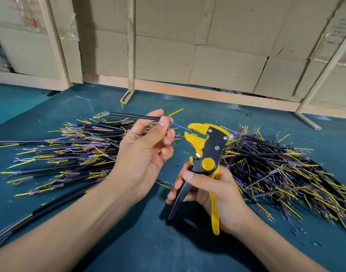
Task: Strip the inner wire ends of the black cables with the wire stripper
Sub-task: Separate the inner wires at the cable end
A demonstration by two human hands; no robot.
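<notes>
Feeding blue wire [178, 125] into stripper [205, 146]

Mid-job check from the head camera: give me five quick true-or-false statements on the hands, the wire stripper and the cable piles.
1. The left hand pinches a black cable. True.
2. The yellow-and-black wire stripper lies on the teal mat. False: the right hand grips its handles.
3. The blue inner wire points into the stripper's head. True.
4. The yellow inner wire sits in the stripper. False: it sticks up, clear of it.
5. Cable piles lie on both sides. True.
</notes>
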